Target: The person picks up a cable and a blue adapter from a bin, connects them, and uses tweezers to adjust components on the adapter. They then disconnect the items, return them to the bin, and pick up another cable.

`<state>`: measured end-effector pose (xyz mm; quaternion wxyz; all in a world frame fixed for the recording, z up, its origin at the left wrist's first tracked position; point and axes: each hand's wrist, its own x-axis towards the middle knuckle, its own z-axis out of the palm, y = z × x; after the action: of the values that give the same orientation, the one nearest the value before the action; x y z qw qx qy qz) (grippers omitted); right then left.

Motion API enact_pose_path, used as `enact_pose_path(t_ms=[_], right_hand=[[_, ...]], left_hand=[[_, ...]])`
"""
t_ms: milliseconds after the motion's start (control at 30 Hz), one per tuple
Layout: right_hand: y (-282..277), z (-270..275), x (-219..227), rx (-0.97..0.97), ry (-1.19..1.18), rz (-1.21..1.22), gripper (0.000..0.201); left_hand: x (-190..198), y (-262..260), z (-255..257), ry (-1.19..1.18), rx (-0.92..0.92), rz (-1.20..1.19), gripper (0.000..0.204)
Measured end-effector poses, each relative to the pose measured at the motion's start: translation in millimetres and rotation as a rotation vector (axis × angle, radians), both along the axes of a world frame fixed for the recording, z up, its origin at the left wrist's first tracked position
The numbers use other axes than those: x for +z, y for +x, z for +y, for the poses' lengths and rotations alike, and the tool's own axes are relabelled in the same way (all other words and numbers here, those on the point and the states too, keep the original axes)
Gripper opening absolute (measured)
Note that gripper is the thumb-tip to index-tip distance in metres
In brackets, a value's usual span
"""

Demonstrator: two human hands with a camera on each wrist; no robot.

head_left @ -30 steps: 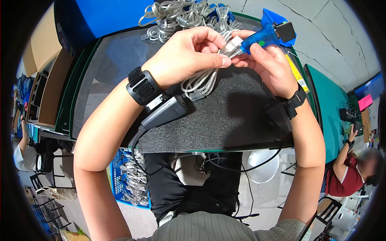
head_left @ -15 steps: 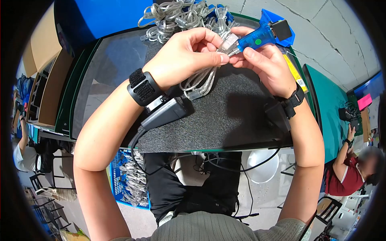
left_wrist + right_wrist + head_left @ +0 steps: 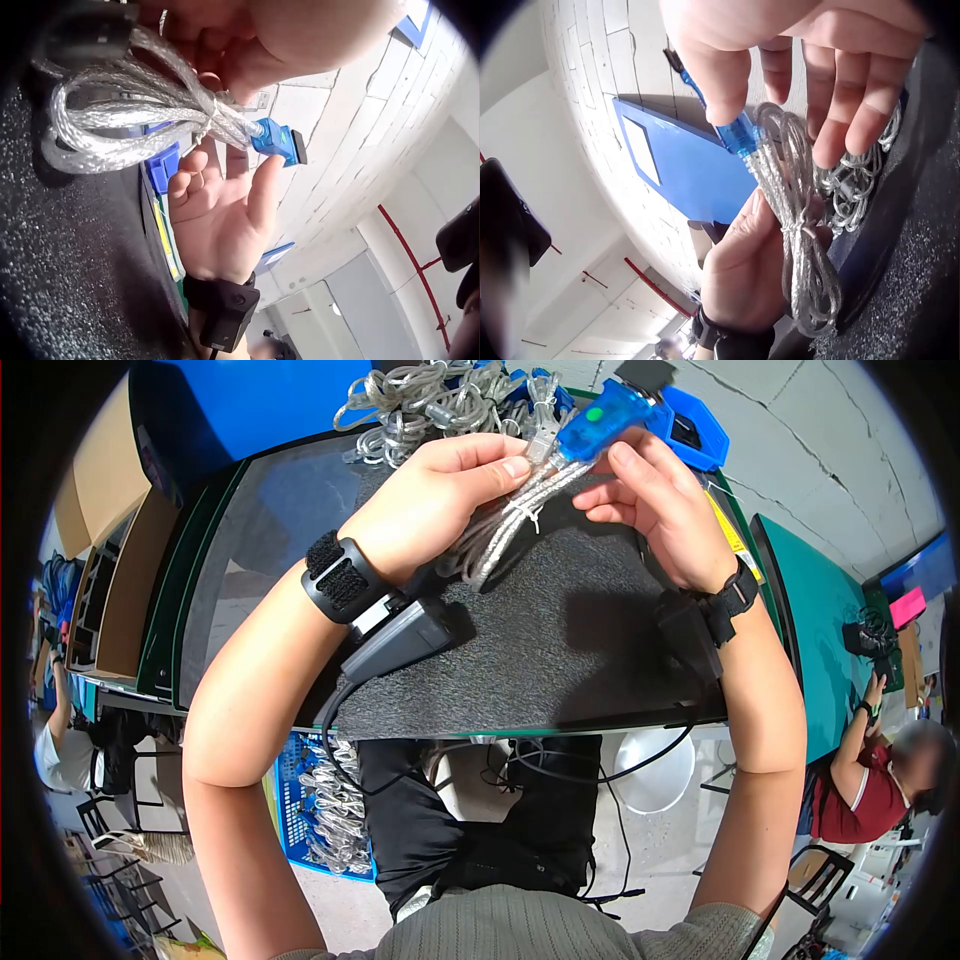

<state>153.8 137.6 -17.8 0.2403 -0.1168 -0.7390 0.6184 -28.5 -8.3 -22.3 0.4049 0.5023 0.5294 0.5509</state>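
Note:
My left hand point(image 3: 430, 500) pinches a coiled clear-silver cable point(image 3: 525, 510) between thumb and fingers, beside its USB plug point(image 3: 541, 444). A translucent blue connector housing point(image 3: 602, 422) with a green dot extends from the coil, tilted up and right, with a black cap point(image 3: 645, 373) on its end. White tie point(image 3: 801, 227) wraps the coil's middle, and the loops hang toward the mat. My right hand point(image 3: 668, 510) is just right of the connector, thumb and fingers spread, overlapping the housing in the right wrist view.
Several similar cables point(image 3: 440, 405) are piled at the table's back edge. A blue bin point(image 3: 700, 435) stands at the back right. Dark textured mat point(image 3: 500, 660) covers the table. Below, a blue crate point(image 3: 288, 800) holds bundled cables. Another person point(image 3: 870, 790) is at the right.
The cable and its blue connector have shifted left, the connector tipping further upward. My right hand has loosened from the connector and its fingers have spread. The left hand has moved slightly left.

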Motion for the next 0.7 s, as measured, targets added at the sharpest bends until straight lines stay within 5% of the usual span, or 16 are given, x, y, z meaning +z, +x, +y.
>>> enact_pose_path(t_ms=[167,300,367,533,700], right_hand=[[6.7,10.1,8.0,-0.053,0.116,-0.083,0.033],[18.8,41.6,7.5,-0.216,0.42,-0.159,0.032],[27.1,53.7,9.4,-0.31,0.797,-0.488,0.049],[26.9,46.8,1.2,-0.326,0.841,-0.682,0.061],[24.9,59.7,-3.9,-0.304,0.733,-0.672,0.062]], left_hand=[[-2.0,5.1,1.2,0.101,0.095,0.144,0.023],[0.6,6.9,-2.1,0.138,0.158,0.335,0.024],[0.3,3.0,-1.6,0.122,0.156,0.397,0.024],[5.0,-0.4,-5.3,0.007,0.056,0.574,0.021],[7.6,1.6,-7.7,-0.091,-0.048,0.512,0.021]])
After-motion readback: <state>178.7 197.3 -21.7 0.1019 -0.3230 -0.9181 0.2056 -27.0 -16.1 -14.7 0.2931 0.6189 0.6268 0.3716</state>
